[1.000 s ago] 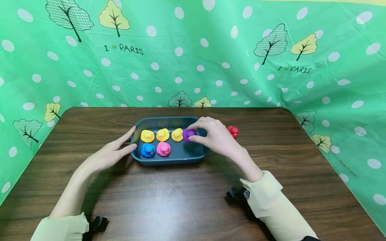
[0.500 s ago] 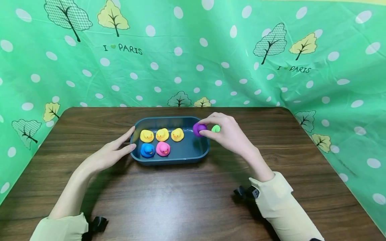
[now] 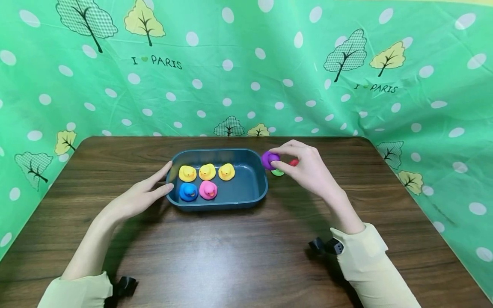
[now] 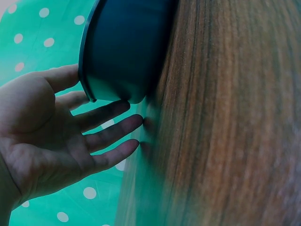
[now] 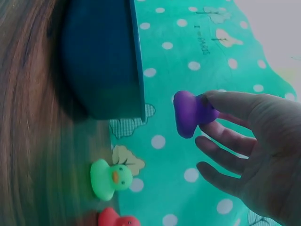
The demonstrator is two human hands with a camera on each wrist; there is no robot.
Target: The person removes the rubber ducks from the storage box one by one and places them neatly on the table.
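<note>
My right hand (image 3: pixel 308 167) pinches a purple rubber duck (image 3: pixel 267 160) between thumb and fingertips, just beyond the right end of a dark blue bin (image 3: pixel 248 188). The right wrist view shows the purple duck (image 5: pixel 186 113) raised higher than the bin's rim, the other fingers apart from it. With fingers straight and spread, my left hand (image 3: pixel 138 199) touches the bin's left end. Inside the bin, three yellow ducks (image 3: pixel 207 172) form a back row. A blue duck (image 3: pixel 188 192) and a pink duck (image 3: pixel 208 190) sit in front of them.
A green duck (image 5: pixel 106 179) and a red duck (image 5: pixel 113 218) stand on the table to the right of the bin, partly behind my right hand in the head view. The wooden table (image 3: pixel 215 252) ends at a green dotted curtain (image 3: pixel 246 64).
My right hand has lifted the purple duck from the back row of the bin and carried it right, past the rim. The left hand and the bin have stayed put.
</note>
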